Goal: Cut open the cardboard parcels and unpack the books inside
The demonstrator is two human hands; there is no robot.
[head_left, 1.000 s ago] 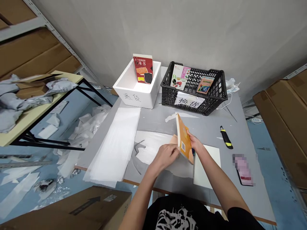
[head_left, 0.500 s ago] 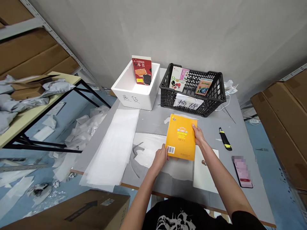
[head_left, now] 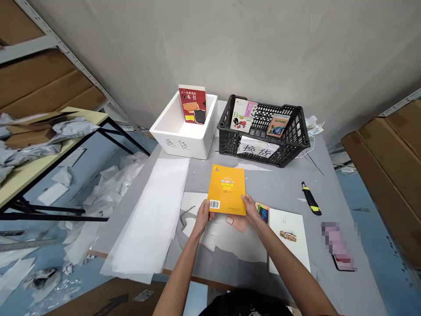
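The left hand (head_left: 202,216) and right hand (head_left: 250,209) grip the lower edge of a thin, rectangular yellow paperback (head_left: 226,188), held flat over the grey table (head_left: 283,184), near a white book (head_left: 287,239).

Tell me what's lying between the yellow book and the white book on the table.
In the head view, the right hand holding the yellow book and a colourful book, partly hidden by the white book, lie there.

Along the far edge of the table (head_left: 283,175), a foam box (head_left: 183,147) with a book (head_left: 192,104) inside; just right of it, a plastic crate (head_left: 263,151) with a second book (head_left: 241,115) and a third book (head_left: 278,125) inside. Nearer, a paperback (head_left: 226,189) between the left hand (head_left: 202,217) and right hand (head_left: 251,208); tissue sheets (head_left: 148,215) to the left, a utility knife (head_left: 310,199) to the right.
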